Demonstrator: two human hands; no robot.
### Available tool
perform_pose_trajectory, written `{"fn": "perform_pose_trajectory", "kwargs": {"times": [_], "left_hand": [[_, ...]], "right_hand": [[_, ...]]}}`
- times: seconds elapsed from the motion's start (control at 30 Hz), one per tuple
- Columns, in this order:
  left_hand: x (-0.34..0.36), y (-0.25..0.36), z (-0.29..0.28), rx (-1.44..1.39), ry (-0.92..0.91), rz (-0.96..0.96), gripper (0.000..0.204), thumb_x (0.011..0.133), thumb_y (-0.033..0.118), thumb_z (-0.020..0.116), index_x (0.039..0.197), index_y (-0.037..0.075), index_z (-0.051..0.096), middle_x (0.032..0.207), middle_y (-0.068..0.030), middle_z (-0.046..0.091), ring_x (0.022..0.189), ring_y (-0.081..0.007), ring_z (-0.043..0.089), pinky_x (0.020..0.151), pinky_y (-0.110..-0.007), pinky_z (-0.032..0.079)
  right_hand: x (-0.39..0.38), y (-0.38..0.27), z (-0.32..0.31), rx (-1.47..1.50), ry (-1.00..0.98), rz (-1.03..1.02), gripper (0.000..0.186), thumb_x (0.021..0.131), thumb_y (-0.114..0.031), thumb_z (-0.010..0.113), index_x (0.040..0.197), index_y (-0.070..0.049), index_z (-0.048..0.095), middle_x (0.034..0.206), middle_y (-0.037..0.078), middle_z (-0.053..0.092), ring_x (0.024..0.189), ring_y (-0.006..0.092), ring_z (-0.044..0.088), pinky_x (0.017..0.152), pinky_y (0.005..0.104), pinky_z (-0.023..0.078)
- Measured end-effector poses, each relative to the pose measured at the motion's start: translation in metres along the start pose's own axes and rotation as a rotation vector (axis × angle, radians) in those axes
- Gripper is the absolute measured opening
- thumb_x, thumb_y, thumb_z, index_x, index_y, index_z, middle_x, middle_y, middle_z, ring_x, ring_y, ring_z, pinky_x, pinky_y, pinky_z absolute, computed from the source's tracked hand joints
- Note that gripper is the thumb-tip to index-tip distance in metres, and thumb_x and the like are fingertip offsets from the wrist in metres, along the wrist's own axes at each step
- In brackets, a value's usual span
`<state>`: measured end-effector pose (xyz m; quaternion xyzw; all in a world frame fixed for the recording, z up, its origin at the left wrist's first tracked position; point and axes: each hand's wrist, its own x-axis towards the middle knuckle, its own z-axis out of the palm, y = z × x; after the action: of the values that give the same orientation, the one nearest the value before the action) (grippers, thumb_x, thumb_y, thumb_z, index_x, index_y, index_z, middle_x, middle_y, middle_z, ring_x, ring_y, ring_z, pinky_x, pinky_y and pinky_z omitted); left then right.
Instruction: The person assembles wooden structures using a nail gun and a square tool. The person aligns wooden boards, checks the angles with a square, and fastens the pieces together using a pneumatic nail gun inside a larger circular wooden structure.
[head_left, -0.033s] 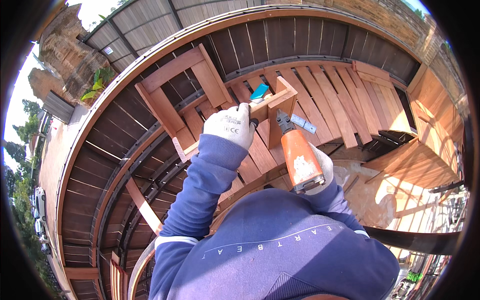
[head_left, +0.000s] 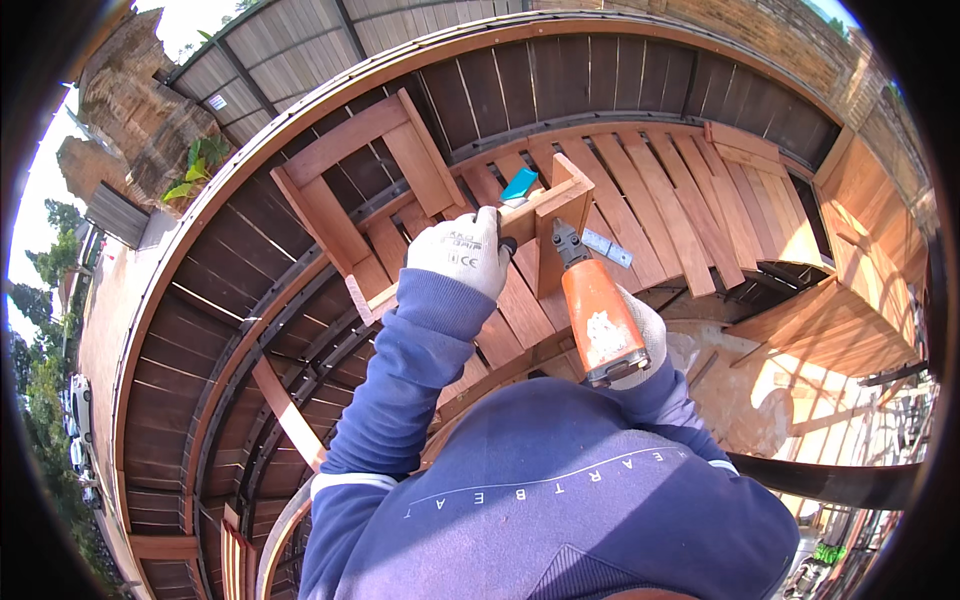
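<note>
1. Nailer (head_left: 603, 318), nose at the joined boards (head_left: 550, 265), looks heavy, rigid; best held underneath, as the right hand (head_left: 646, 338) does, fingers hidden.
2. Joined boards: likely light, stiff; left hand (head_left: 460, 254) clasps their edge.

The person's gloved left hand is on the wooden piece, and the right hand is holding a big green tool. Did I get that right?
Almost! The big tool is orange, not green, as the head view shows. The right hand is holding it, and the gloved left hand is on the wooden piece.
</note>
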<state>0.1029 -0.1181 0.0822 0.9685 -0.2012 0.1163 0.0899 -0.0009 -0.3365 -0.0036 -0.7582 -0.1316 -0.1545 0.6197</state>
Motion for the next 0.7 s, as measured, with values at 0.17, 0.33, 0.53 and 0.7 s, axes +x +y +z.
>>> {"fn": "perform_pose_trajectory", "kwargs": {"times": [0.17,0.33,0.53,0.7], "left_hand": [[0.0006,-0.0001,0.0010,-0.007,0.002,0.032,0.030,0.088,0.026,0.068,0.108,0.004,0.062,0.090,-0.0164,0.070,0.084,-0.0324,0.070,0.076,-0.041,0.055],[0.0013,-0.0013,0.0015,0.010,-0.020,0.050,0.030,0.087,0.024,0.068,0.108,0.003,0.062,0.090,-0.0160,0.070,0.085,-0.0321,0.070,0.076,-0.041,0.055],[0.0007,-0.0004,0.0003,0.018,-0.013,0.037,0.030,0.087,0.025,0.068,0.108,0.004,0.063,0.092,-0.0161,0.070,0.085,-0.0320,0.070,0.076,-0.041,0.055],[0.0034,0.0036,-0.0049,-0.008,-0.081,-0.011,0.034,0.088,0.027,0.068,0.113,0.005,0.062,0.096,-0.0160,0.070,0.090,-0.0313,0.070,0.080,-0.040,0.055]], "right_hand": [[-0.0007,-0.0017,0.0024,-0.024,0.030,0.003,0.053,0.082,-0.016,0.075,0.127,0.006,0.058,0.103,0.018,0.071,0.089,0.0292,0.072,0.081,0.0350,0.055],[0.0001,-0.0023,0.0029,-0.076,0.019,-0.039,0.050,0.081,-0.016,0.076,0.124,0.005,0.060,0.102,0.017,0.071,0.089,0.0290,0.072,0.079,0.0356,0.056],[0.0018,-0.0037,0.0042,-0.158,0.000,-0.076,0.050,0.080,-0.016,0.077,0.123,0.004,0.060,0.101,0.017,0.071,0.089,0.0291,0.073,0.079,0.0351,0.056],[0.0001,-0.0007,0.0009,-0.021,0.062,0.018,0.050,0.085,-0.018,0.074,0.127,0.006,0.058,0.106,0.017,0.071,0.093,0.0262,0.072,0.083,0.0344,0.056]]}}
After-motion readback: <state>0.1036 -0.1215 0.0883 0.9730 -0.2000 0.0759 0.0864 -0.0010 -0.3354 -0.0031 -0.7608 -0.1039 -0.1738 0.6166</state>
